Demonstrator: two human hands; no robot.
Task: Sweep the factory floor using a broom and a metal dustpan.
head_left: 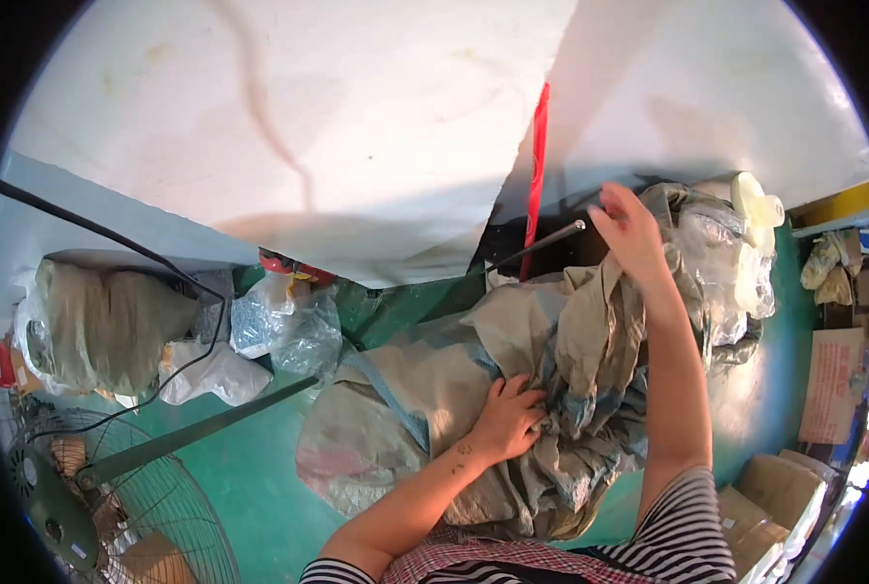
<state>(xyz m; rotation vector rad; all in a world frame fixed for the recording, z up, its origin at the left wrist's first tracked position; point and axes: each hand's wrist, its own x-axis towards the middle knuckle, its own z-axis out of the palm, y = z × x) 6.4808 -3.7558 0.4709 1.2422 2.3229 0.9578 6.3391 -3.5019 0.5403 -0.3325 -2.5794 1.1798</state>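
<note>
A large, crumpled grey-beige woven sack [434,350] with blue stripes lies in front of me, its right part bunched into deep folds. My left hand [506,420] rests on the middle of it, fingers apart and slightly bent against the folds. Over the sack's upper right part, my right hand [632,229] is raised with thumb and fingers apart and nothing visible between them. Just left of those fingers is the rounded tip of a thin metal rod [551,237]. Whether the right palm touches the cloth cannot be made out.
A white panel [357,127] stands ahead, with a red strip [538,165] beside its edge. Filled plastic bags [289,321] sit at left, above a green-grey fan [60,506] and its pole. Clear plastic with pale containers [726,253] lies at right; cardboard boxes [780,492] stand lower right.
</note>
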